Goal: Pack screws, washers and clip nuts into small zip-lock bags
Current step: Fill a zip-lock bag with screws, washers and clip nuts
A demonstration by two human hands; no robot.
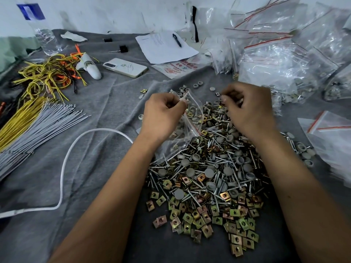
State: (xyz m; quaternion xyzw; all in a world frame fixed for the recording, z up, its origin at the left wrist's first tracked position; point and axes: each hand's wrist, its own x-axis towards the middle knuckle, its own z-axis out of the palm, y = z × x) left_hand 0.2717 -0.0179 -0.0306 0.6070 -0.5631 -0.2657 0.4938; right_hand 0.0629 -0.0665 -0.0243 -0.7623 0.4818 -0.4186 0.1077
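The middle of the grey cloth [106,103] is covered by a heap of screws, caps and clip nuts [209,177], over whose far end both hands are held, so the way forward is blocked there. Bare cloth is left between the heap and the white cable [62,168] on the left, beyond which grey ties [38,128] and yellow wires [47,76] are spread. The right side and far right corner are closed off by piled plastic bags [284,59], while a phone [125,67] and a sheet of paper [163,47] are laid across the far middle.
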